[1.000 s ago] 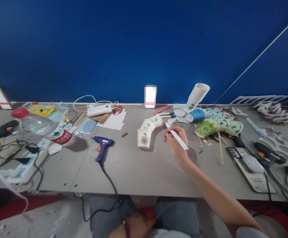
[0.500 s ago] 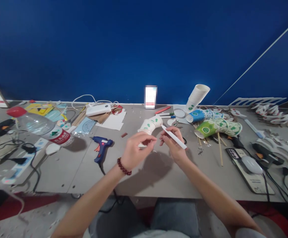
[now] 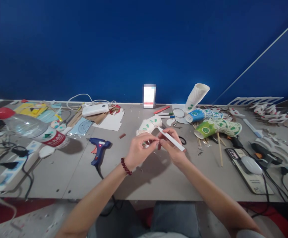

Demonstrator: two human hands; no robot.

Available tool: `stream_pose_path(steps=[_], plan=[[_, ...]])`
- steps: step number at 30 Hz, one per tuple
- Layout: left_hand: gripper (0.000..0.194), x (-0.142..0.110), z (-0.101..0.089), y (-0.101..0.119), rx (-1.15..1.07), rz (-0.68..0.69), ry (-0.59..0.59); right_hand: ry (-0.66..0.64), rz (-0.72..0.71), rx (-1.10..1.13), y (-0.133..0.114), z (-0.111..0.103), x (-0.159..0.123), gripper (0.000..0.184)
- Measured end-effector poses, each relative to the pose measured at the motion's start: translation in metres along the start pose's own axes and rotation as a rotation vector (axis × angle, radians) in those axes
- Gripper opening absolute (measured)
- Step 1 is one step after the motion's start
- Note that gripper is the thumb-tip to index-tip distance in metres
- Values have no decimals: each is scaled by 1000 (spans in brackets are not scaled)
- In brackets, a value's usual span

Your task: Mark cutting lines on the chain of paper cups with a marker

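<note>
My right hand (image 3: 172,147) is closed around a slim white pen (image 3: 170,138), its pointed end toward the wall and a reddish-brown spot at the near end. My left hand (image 3: 142,150) is in a pinch, with its fingertips meeting those of my right hand. Anything between these fingertips is too small to make out. Just beyond my left hand lies a curved row of joined white paper cups (image 3: 148,125) with green leaf prints, partly hidden by the fingers. A dark red bead bracelet (image 3: 126,166) circles my left wrist.
A blue glue gun (image 3: 99,148) lies left of my hands, near a water bottle (image 3: 32,127). At right are stacked paper cups (image 3: 198,94), green joined cups (image 3: 207,129), blue joined cups (image 3: 195,115) and a phone (image 3: 248,175). Markers (image 3: 166,114) lie behind my hands.
My hands have come together, so the fingertips now touch. The pen has shifted slightly left with my right hand. The view has turned a little, moving the left-side things further left.
</note>
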State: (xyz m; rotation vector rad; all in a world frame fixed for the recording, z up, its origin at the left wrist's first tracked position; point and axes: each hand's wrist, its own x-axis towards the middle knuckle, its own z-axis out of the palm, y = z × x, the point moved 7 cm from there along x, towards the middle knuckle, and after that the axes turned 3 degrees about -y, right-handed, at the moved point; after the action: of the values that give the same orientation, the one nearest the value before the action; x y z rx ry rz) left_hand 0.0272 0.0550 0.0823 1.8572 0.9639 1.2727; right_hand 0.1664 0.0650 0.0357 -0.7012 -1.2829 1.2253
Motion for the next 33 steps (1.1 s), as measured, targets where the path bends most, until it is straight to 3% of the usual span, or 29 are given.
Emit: stream_pose_path(steps=[16,20,25,29,33], plan=[[12,-3,0,9,135,104,98,26,88,25,8,-2,0,32],[11,0,-7,-1,127,0,118,32,100,30,10,-3,0,32],[7,4,-33,-22,101,-249,144,45,100,45,10,-5,1,31],[19,7,-42,-20,105,-309,56,38,99,58,11,-4,1,32],[15,8,-19,-9,-2,-256,-220,17,96,46,11,-3,1,32]])
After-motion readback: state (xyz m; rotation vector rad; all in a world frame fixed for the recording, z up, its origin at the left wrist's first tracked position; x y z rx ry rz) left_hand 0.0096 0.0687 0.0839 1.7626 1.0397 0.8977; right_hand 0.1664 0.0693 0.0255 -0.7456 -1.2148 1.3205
